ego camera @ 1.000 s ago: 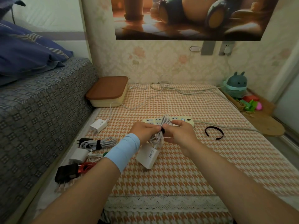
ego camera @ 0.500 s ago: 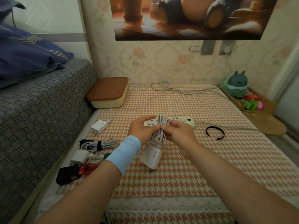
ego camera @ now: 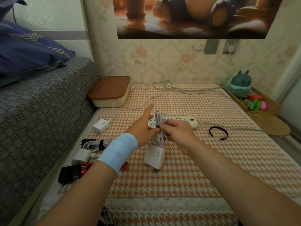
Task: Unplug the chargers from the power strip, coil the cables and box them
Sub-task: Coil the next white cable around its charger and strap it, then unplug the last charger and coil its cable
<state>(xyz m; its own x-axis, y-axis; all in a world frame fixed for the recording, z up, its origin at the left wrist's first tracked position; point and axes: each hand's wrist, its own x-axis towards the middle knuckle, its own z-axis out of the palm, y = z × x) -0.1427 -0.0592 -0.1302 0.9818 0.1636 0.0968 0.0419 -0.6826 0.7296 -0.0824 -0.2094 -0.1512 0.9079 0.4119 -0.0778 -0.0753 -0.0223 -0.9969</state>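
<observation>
A coiled white cable (ego camera: 158,128) is held above the bench (ego camera: 203,157), in front of the power strip (ego camera: 187,122), with its white charger (ego camera: 154,158) hanging from the lower end of the coil. The bundle is judged light and limp: the loops are soft and would spring apart if the waist were let go, while the charger block is rigid, smooth and the heaviest part, so it swings below. The best hold is judged to be at the waist of the coil, where a dark tie (ego camera: 157,126) appears to cross it; the block itself could be taken by its flat sides when boxing.

The right hand (ego camera: 177,132) is closed on the coil at that waist, the fingers (ego camera: 169,127) pinched on the tie and loops. The left hand (ego camera: 143,129) lies against the coil's left side, its thumb and lower fingers touching the loops, while the forefinger is stretched out free, pointing away towards the box (ego camera: 110,91). Whether the left hand bears any weight cannot be told.

Other tied chargers (ego camera: 91,144) lie at the bench's left edge, and a spare tie (ego camera: 218,132) lies to the right.
</observation>
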